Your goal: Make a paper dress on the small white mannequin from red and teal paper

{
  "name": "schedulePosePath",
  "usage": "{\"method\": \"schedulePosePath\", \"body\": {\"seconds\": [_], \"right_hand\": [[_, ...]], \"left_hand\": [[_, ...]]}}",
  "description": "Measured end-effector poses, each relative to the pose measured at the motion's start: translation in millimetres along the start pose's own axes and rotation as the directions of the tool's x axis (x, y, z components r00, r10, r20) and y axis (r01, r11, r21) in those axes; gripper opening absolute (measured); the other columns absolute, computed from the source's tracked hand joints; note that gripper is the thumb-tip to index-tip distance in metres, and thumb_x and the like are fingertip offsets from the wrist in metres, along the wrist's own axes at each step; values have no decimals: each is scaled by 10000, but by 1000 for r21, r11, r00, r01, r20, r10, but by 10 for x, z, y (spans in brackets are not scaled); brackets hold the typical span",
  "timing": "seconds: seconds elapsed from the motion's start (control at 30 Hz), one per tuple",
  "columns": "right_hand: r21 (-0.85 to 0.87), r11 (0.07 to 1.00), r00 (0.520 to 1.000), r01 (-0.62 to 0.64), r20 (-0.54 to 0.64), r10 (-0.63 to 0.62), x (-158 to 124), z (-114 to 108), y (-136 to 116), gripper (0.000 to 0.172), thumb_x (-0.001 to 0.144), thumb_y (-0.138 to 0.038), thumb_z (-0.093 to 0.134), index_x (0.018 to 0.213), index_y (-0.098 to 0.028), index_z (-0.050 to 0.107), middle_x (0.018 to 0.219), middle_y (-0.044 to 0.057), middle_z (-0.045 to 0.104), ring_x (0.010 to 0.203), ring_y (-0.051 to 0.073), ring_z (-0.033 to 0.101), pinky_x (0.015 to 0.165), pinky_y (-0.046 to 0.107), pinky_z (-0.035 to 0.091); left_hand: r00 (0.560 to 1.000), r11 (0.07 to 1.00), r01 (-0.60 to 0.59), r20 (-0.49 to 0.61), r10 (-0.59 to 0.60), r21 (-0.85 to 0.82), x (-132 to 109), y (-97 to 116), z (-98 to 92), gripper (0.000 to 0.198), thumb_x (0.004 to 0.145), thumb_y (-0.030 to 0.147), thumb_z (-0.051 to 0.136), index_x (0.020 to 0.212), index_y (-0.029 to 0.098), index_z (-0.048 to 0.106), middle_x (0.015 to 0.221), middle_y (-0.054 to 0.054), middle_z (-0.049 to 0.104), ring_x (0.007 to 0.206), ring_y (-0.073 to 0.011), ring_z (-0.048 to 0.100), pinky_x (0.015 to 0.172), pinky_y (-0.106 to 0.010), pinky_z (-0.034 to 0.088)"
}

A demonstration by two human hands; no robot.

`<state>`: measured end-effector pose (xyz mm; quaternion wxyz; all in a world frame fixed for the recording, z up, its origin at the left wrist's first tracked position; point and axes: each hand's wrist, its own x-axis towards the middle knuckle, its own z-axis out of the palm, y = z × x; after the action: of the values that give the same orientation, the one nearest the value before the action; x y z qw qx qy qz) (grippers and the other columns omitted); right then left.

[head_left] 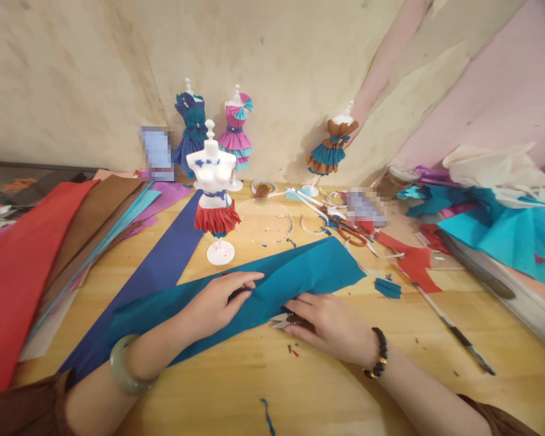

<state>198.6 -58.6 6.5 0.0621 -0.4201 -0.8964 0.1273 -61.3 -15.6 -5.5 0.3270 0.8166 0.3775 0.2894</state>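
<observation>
Resting with thumb and forefinger slightly apart, the left hand (218, 301) seemingly steadies the long teal crepe-like sheet (306, 272) beneath it, beside small dark-handled metal snips (280, 321) gripped in the right hand (324, 322).

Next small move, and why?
I'd probably ease the small scissors onto the near edge of the teal sheet and try a short cut: the right hand holds them with the blades right by that edge, and the left hand rests on the sheet, which could steady it.
</observation>
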Motion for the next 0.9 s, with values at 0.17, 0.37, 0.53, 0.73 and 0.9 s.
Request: {"method": "schedulePosePath", "body": {"seconds": [0.17,0.37,0.53,0.73,0.9], "right_hand": [[18,1000,1000,7,-29,-6,70,69,-116,264,931,-403,607,1059,-176,649,917,64,731,792,215,687,654,311,446],[103,993,998,-58,-28,61,44,102,-232,151,883,-318,669,917,-193,592,843,33,721,713,191,665,616,293,428],[133,987,993,-90,-58,98,-37,63,-281,105,898,-264,632,962,-212,567,862,27,712,710,178,664,612,280,442],[79,982,975,-172,-129,181,-87,113,-255,107,928,-310,584,958,-211,556,853,36,709,710,200,671,604,298,455],[107,978,976,-178,-111,189,-25,125,-284,111,925,-321,587,929,-211,568,840,38,711,702,192,666,611,292,461]], "left_hand": [[1000,999,25,12,-25,-21,1,27,-6,365,927,183,496,1266,228,624,1097,-42,729,1024,-169,678,936,-316,549],[999,998,25,50,-22,-49,-12,-6,-5,445,897,147,523,1325,256,582,1165,-37,705,1005,-159,672,942,-317,540],[998,998,37,60,-34,-49,-9,-51,7,476,879,105,521,1325,260,582,1124,-28,706,993,-154,663,928,-304,535],[998,997,34,49,-31,-72,-2,-64,23,459,881,111,521,1314,248,591,1076,-34,703,963,-156,660,897,-309,541],[998,994,47,48,-42,-100,-5,-76,27,455,875,115,528,1302,256,597,1080,-29,696,942,-148,656,897,-308,539]]}}
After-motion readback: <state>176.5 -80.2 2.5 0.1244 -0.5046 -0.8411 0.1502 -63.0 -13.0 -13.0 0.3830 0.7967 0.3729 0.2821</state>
